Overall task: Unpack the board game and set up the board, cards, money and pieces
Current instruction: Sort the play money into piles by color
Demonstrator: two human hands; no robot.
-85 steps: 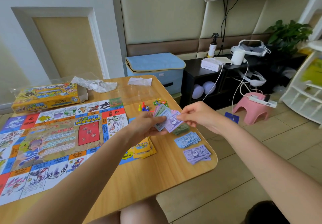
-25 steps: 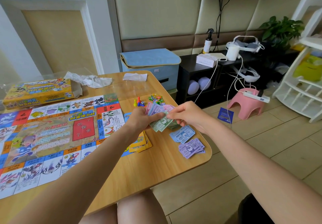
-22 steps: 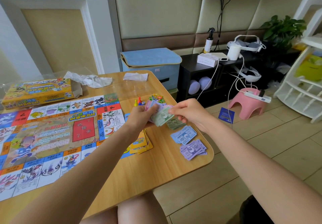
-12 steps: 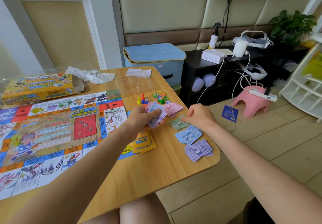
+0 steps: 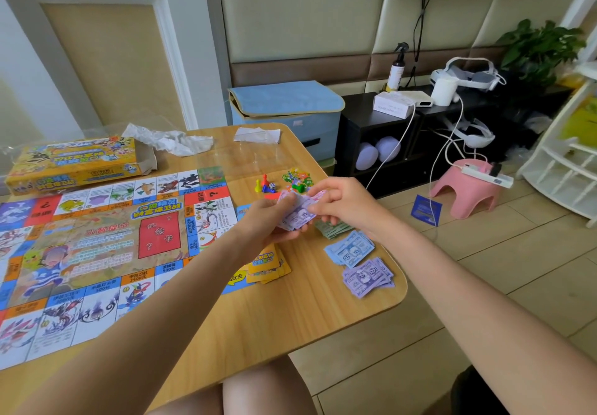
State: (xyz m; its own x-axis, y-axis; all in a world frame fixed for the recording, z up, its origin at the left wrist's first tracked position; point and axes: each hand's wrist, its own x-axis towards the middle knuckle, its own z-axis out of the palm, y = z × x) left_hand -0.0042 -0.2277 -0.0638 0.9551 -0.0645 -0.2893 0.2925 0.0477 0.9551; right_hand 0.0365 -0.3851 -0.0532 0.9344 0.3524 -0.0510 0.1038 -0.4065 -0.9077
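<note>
Head: both hands (image 5: 339, 206) on banknotes (image 5: 298, 217)

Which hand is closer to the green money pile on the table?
Right. The right hand hovers just above the green money pile, partly covering it. The left hand sits farther away toward the board, holding the fan of bills.

Daylit room. Pale wall with beige inset panel (image 5: 109, 59) at left; padded cream wall panels (image 5: 300, 10) with brown band behind. Wooden table (image 5: 290, 317) with rounded corners in foreground. Beige tiled floor (image 5: 484, 285). Blue fabric storage box (image 5: 287, 114) against wall, black low cabinet (image 5: 365, 130) just beside it. Pink stool (image 5: 465, 191) on floor, white shelf rack (image 5: 562, 169) at right, green plant (image 5: 539, 46) in corner.
</note>
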